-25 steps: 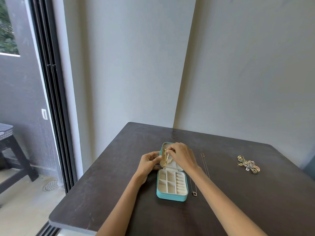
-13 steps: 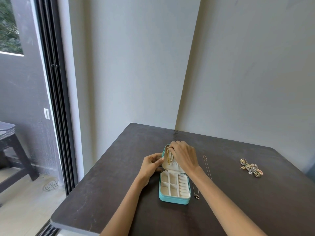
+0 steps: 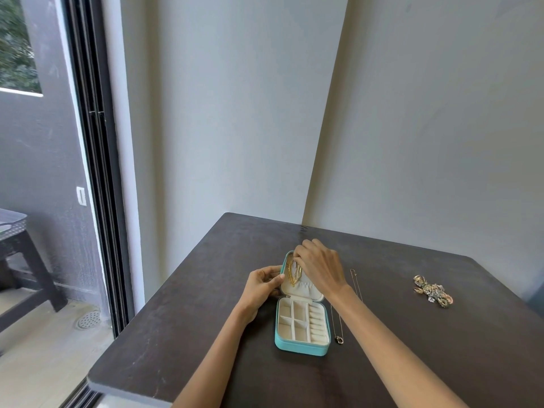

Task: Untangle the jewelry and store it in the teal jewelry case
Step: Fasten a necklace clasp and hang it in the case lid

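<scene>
- Head view: I see the teal jewelry case [image 3: 300, 347] lying open on the dark table [image 3: 412, 363], its long axis running away from me toward the wall corner, the lid at the far end.
- The cream tray of the case faces up, split into square compartments on the left and a row of narrow slots on the right; I make out nothing lying in them.
- The lid [image 3: 303, 285] leans up and back, its cream lining and gathered pocket facing me.
- A gold chain necklace [image 3: 293, 272] hangs against the lid's lining in several strands that run lengthwise down the lid.
- My right hand [image 3: 321, 267] reaches over the top of the lid, fingers curled at the upper end of the gold chain; whether they pinch it I cannot tell.
- My left hand [image 3: 263, 285] grips the lid's left edge, thumb on the inner rim and fingers curled behind it.
- A thin pendant necklace [image 3: 338, 328] lies stretched on the table just beside the case's right side, roughly parallel to it, its small ring pendant at the near end; my right forearm crosses its middle.
- A tangled cluster of jewelry [image 3: 432, 291], gold and silver pieces, sits well apart to the right on the table.
</scene>
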The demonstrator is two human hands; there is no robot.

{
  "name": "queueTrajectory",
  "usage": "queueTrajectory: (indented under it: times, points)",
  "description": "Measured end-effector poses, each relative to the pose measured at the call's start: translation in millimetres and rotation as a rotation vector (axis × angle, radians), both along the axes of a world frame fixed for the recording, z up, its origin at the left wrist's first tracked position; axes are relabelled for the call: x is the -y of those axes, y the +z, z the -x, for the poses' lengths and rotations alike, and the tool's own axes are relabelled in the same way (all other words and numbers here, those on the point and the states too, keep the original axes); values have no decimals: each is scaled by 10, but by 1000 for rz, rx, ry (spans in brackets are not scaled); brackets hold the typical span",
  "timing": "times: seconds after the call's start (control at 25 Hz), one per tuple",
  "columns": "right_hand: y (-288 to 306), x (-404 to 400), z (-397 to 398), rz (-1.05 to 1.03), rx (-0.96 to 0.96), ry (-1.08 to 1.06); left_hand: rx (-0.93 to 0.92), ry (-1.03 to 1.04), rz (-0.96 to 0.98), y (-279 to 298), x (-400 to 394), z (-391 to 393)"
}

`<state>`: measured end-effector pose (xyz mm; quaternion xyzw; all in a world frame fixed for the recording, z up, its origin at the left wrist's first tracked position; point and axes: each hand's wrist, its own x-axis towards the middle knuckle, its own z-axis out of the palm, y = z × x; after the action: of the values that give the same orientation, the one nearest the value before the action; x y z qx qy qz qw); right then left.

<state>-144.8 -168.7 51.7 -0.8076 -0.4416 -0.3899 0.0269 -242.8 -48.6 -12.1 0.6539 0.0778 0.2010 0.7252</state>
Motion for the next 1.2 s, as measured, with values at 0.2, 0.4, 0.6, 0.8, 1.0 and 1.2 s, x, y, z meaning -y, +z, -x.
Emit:
queueTrajectory:
  times: [0.2, 0.4, 0.6, 0.8, 1.0, 1.2]
  points:
    - [-39, 25, -26, 43, 5, 7, 5, 0, 4, -12, -2, 3]
    - [-38, 60, 7, 12, 26, 58, 23, -8, 1, -30, -43, -6]
    - [-103, 139, 64, -31, -30, 74, 13, -5, -7, -34, -39, -13]
    - [-126, 151, 131, -85, -119, 83, 13, -7, -15, -36, -41, -11]
    - [-88, 124, 175, -111, -120, 86, 31, -7, -15, -43, -39, 11]
    - [-103, 160, 183, -99, -150, 83, 30, -10, -30, -30, -31, 5]
